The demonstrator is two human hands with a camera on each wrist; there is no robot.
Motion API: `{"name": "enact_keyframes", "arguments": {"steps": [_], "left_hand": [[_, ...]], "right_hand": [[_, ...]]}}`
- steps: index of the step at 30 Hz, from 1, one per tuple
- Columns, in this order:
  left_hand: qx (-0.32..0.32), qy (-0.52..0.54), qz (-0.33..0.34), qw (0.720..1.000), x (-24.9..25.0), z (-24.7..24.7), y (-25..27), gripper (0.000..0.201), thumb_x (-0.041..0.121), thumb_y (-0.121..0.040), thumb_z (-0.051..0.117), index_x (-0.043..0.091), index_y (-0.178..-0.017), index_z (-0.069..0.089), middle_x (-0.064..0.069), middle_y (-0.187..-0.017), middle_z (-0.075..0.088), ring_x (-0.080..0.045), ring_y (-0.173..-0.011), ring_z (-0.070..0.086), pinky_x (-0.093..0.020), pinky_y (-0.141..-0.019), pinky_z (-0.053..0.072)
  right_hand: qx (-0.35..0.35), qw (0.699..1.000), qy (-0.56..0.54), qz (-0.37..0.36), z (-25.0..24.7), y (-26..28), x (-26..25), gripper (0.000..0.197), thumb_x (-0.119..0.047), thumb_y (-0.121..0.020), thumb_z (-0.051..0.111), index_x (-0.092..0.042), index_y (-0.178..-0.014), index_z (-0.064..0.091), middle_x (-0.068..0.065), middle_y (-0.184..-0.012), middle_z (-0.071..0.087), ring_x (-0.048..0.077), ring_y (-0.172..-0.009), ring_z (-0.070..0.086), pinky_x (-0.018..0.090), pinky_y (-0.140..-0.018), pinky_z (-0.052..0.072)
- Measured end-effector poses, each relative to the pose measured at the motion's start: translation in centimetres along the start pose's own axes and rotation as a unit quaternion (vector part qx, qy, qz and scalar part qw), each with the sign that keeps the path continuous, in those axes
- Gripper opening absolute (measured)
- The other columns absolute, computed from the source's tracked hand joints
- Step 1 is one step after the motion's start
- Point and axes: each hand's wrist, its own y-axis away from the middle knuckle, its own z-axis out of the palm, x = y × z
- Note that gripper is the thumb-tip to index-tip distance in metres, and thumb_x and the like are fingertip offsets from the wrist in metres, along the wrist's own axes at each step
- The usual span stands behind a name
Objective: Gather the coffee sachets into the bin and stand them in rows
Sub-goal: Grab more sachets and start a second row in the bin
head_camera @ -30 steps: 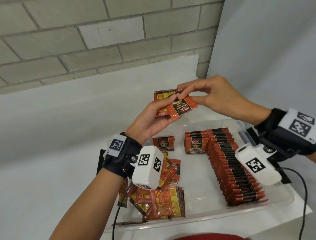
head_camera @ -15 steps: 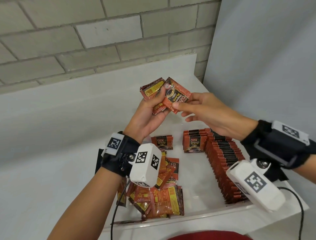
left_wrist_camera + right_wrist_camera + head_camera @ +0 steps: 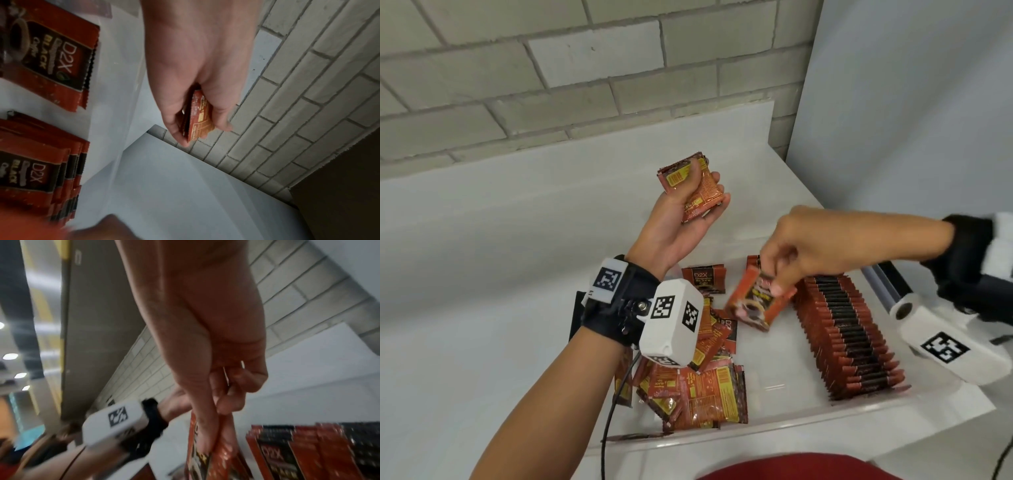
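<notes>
Red-orange, black-panelled sachets (image 3: pixel 755 303); seemingly clear bin (image 3: pixel 774 419).

Right hand (image 3: pixel 207 369) fingertips pinching one blurred sachet (image 3: pixel 207 457) beside standing sachet row (image 3: pixel 320 452).

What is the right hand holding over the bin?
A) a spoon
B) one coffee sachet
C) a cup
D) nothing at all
B: the right hand pinches one coffee sachet by its top edge with its fingers, above the clear bin and beside the standing row of sachets.
</notes>
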Motion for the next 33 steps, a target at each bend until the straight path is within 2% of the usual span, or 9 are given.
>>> {"name": "enact_keyframes", "arguments": {"steps": [4, 6, 9, 13, 18, 21, 26, 29, 33], "left_hand": [[0.005, 0.000, -0.002, 1.000, 0.1, 0.0, 0.0, 0.017, 0.024, -0.097, 0.053, 0.009, -0.098, 0.059, -0.006, -0.083, 0.065, -0.016, -0.076, 0.064, -0.031, -0.075, 0.057], [0.002, -0.002, -0.003, 1.000, 0.2, 0.0, 0.1, 0.017, 0.024, -0.097, 0.053, 0.009, -0.098, 0.059, -0.007, -0.083, 0.065, -0.016, -0.075, 0.064, -0.031, -0.075, 0.057], [0.006, -0.007, -0.008, 1.000, 0.1, 0.0, 0.1, 0.016, 0.024, -0.097, 0.053, 0.010, -0.097, 0.059, -0.006, -0.083, 0.065, -0.016, -0.076, 0.064, -0.031, -0.073, 0.057], [0.012, -0.011, -0.014, 1.000, 0.1, 0.0, 0.0, 0.015, 0.024, -0.095, 0.055, 0.010, -0.096, 0.060, -0.006, -0.083, 0.065, -0.016, -0.076, 0.064, -0.030, -0.071, 0.057], [0.015, -0.003, -0.020, 1.000, 0.2, 0.0, -0.1, 0.013, 0.023, -0.095, 0.057, 0.010, -0.096, 0.061, -0.007, -0.083, 0.065, -0.015, -0.076, 0.064, -0.030, -0.071, 0.056], [0.017, 0.001, -0.023, 1.000, 0.2, 0.1, -0.1, 0.012, 0.022, -0.093, 0.059, 0.010, -0.095, 0.061, -0.007, -0.083, 0.064, -0.016, -0.076, 0.063, -0.030, -0.070, 0.056], [0.018, 0.006, -0.028, 0.999, 0.3, 0.2, 0.2, 0.007, 0.016, -0.092, 0.060, 0.010, -0.093, 0.061, -0.008, -0.083, 0.065, -0.017, -0.075, 0.063, -0.030, -0.071, 0.056], [0.013, 0.015, -0.028, 0.999, 0.2, 0.3, 0.3, 0.004, 0.010, -0.093, 0.056, 0.008, -0.094, 0.060, -0.010, -0.084, 0.063, -0.018, -0.075, 0.061, -0.030, -0.070, 0.056], [0.005, 0.029, -0.032, 0.999, 0.3, 0.4, 0.5, 0.009, 0.006, -0.093, 0.051, 0.006, -0.100, 0.055, -0.012, -0.086, 0.063, -0.020, -0.077, 0.061, -0.032, -0.071, 0.057]], "right_hand": [[-0.063, 0.993, 0.101, -0.002, 2.6, -0.6, 0.0, 0.012, -0.027, -0.080, 0.076, -0.022, -0.073, 0.067, -0.016, -0.057, 0.057, -0.004, -0.057, 0.055, 0.009, -0.054, 0.037], [-0.054, 0.986, 0.156, 0.006, 3.2, -1.0, 0.1, 0.015, -0.026, -0.080, 0.075, -0.022, -0.071, 0.064, -0.017, -0.060, 0.047, 0.002, -0.057, 0.052, 0.014, -0.052, 0.034], [-0.040, 0.974, 0.221, 0.015, 3.4, -1.6, 0.2, 0.015, -0.025, -0.083, 0.072, -0.019, -0.074, 0.061, -0.013, -0.071, 0.038, 0.014, -0.074, 0.053, 0.019, -0.052, 0.032], [-0.002, 0.960, 0.277, 0.036, 2.9, -2.3, 0.7, 0.013, -0.021, -0.084, 0.070, -0.013, -0.078, 0.062, -0.007, -0.073, 0.039, 0.018, -0.073, 0.049, 0.022, -0.050, 0.030], [0.029, 0.935, 0.350, 0.049, 2.2, -2.5, 0.9, 0.036, -0.016, -0.087, 0.064, -0.019, -0.063, 0.037, -0.007, -0.067, 0.031, 0.018, -0.065, 0.042, 0.024, -0.047, 0.022], [0.026, 0.926, 0.373, 0.048, 2.1, -2.5, 0.7, 0.044, -0.013, -0.087, 0.061, -0.020, -0.059, 0.029, -0.005, -0.064, 0.030, 0.012, -0.054, 0.032, 0.025, -0.046, 0.021], [0.016, 0.915, 0.399, 0.050, 2.3, -2.4, 0.2, 0.046, -0.011, -0.092, 0.054, -0.020, -0.062, 0.020, -0.005, -0.067, 0.023, 0.020, -0.067, 0.037, 0.024, -0.047, 0.020], [0.014, 0.921, 0.387, 0.050, 2.1, -2.4, 0.2, 0.049, -0.015, -0.092, 0.058, -0.019, -0.061, 0.020, -0.005, -0.066, 0.023, 0.011, -0.055, 0.027, 0.024, -0.047, 0.019], [0.013, 0.924, 0.379, 0.050, 2.2, -2.5, 0.6, 0.050, -0.018, -0.091, 0.062, -0.020, -0.061, 0.021, -0.006, -0.065, 0.024, 0.007, -0.054, 0.024, 0.024, -0.047, 0.019]]}}
